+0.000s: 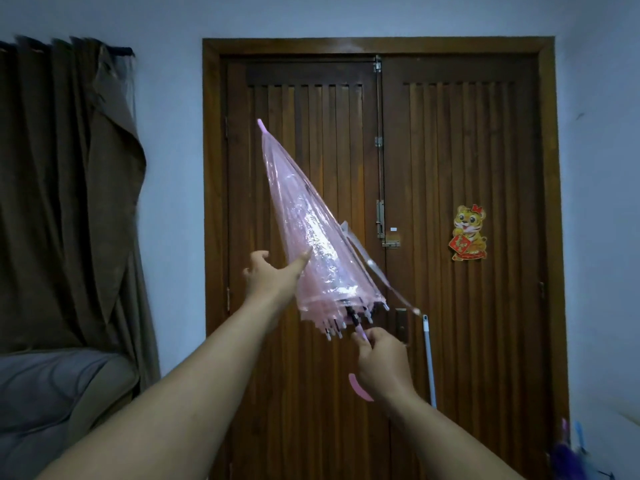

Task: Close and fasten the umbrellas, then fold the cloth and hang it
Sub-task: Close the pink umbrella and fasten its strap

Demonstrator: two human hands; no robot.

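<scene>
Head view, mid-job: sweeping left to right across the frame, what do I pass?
Brown curtain → grey cushion below it → left hand → pink transparent umbrella → right hand on the umbrella's shaft → loose fastening strap → pale stick leaning on the door → tiger sticker.

A dark wooden double door (381,237) with a tiger sticker (469,233) fills the pale blue wall (173,133), brown curtains (65,202) and a grey sofa (52,400) at left.
</scene>
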